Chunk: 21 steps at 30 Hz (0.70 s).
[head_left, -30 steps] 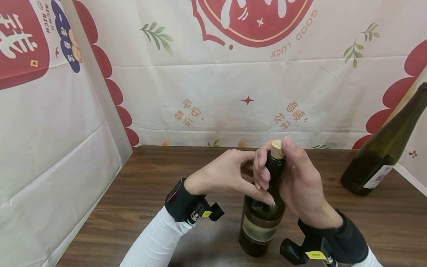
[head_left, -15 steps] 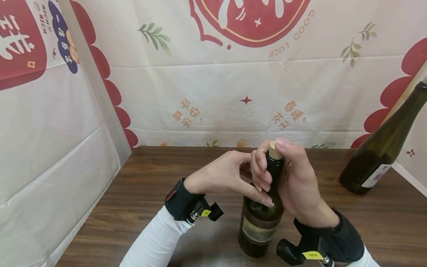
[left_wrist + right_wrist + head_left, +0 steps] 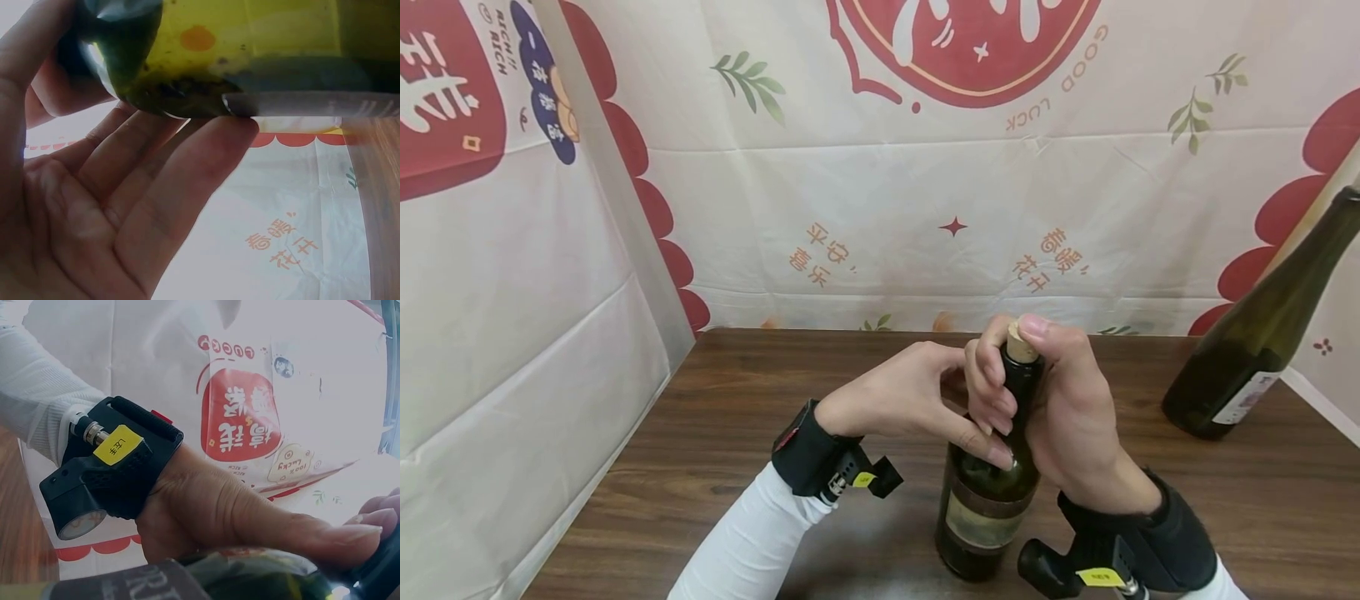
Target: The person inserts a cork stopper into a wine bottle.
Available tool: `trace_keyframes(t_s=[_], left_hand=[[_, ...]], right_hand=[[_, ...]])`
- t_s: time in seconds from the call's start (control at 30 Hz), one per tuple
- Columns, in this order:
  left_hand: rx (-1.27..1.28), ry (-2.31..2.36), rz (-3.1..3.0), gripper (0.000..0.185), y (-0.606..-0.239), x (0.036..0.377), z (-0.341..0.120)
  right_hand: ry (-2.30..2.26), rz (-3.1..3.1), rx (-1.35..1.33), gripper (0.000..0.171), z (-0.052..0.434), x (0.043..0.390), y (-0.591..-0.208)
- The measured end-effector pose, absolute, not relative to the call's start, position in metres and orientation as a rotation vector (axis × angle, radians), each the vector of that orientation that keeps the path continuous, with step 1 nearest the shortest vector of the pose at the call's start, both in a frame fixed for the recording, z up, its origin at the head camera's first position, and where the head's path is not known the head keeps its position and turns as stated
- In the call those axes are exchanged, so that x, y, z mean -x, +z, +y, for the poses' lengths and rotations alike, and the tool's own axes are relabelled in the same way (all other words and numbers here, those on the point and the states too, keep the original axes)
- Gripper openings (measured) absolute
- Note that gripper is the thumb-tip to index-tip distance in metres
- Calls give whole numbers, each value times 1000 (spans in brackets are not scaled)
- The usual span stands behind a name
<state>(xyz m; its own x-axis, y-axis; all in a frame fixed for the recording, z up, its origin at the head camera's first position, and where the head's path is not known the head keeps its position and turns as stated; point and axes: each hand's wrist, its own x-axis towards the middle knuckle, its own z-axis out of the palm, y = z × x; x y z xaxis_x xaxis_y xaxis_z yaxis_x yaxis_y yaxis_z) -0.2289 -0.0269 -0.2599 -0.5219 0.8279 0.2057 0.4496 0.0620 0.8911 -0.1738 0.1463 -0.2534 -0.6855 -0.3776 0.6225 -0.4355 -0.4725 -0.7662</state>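
A dark green wine bottle (image 3: 988,521) stands slightly tilted on the table, a pale label band round its body. A cork (image 3: 1021,343) sticks up from its mouth. My left hand (image 3: 917,396) grips the bottle at the shoulder, thumb across the front. In the left wrist view the bottle's glass (image 3: 281,37) crosses above the fingers. My right hand (image 3: 1071,400) holds the cork between thumb and index finger, its other fingers curled by the neck. The right wrist view has the bottle's label (image 3: 125,584) along the bottom, with the left hand (image 3: 219,506) above it.
A second green bottle (image 3: 1240,367) with a white label leans at the right of the brown wooden table (image 3: 700,483). Behind the table hangs a white printed cloth (image 3: 880,192); another cloth side (image 3: 527,333) borders the left.
My right thumb has moved from upright beside the cork to bent over its top edge, and the right hand has shifted slightly left. The left hand keeps its grip on the bottle.
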Motion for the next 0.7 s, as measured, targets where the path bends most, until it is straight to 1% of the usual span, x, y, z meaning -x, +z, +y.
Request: trace_keyframes(t_s=[0.7], left_hand=[[-1283,1440,1984,34,-261,229,-27]], right_hand=[[2352,-1607,-1271,51,148,174,-252]])
